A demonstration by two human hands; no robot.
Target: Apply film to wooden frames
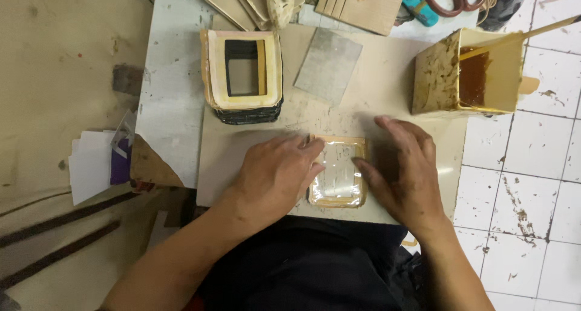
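Fingers of left hand [275, 176] together, pressed flat on the left edge of a tan frame with clear plastic window [338, 172]; right hand [402, 168] fingers spread, thumb on its right edge. Beyond fingertips: stack of frames [242, 78], grey card [328, 64], glue box [466, 75] with stick.

There is one view only, from a camera worn on the person's head; it looks almost straight down onto the bench [175, 105], near enough that the forearms enter from the bottom edge and the left hand [275, 178] and right hand [402, 172] sit just below the middle; the person's dark lap fills the lower centre, so the far side of the bench lies toward the top of the picture; tan floor shows along the left side, white floor tiles [532, 165] along the right; with no second view, nothing is shared.
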